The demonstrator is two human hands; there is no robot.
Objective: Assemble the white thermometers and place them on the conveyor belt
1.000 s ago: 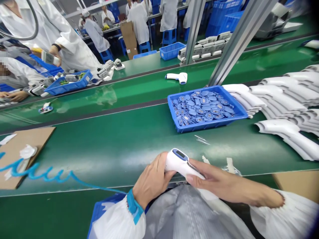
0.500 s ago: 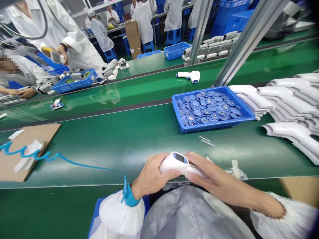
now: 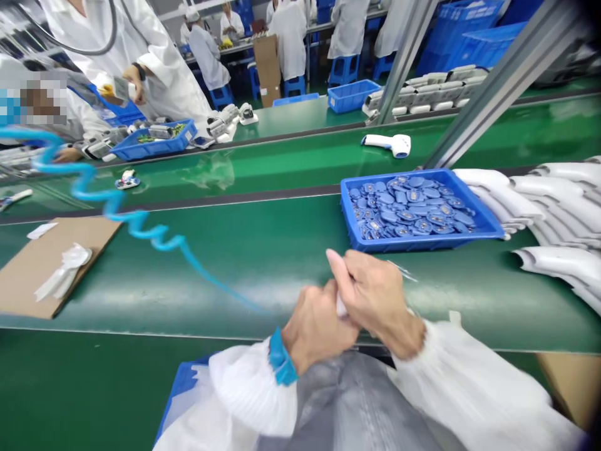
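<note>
My left hand (image 3: 317, 329) and my right hand (image 3: 373, 294) are pressed together above the near edge of the green belt (image 3: 235, 250), fingers closed around a white thermometer shell (image 3: 341, 305). Only a small white sliver of it shows between the hands. A blue wrist strap (image 3: 282, 357) on my left wrist trails a coiled blue cord (image 3: 136, 219) up to the left. Beyond my hands stands a blue tray (image 3: 488, 222) filled with several blue display parts (image 3: 408, 210).
Rows of white thermometer shells (image 3: 554, 207) lie at the right. A cardboard sheet (image 3: 51, 263) with a crumpled wrapper lies at the left. One white thermometer (image 3: 389, 143) rides the far belt. Across it, people in white coats work by another blue tray (image 3: 154, 141). A metal post (image 3: 507, 75) slants up.
Both hands have lifted and closed over the white shell, which now is almost hidden. The blue cord has swung up to the left. The camera view has shifted left and down.
</note>
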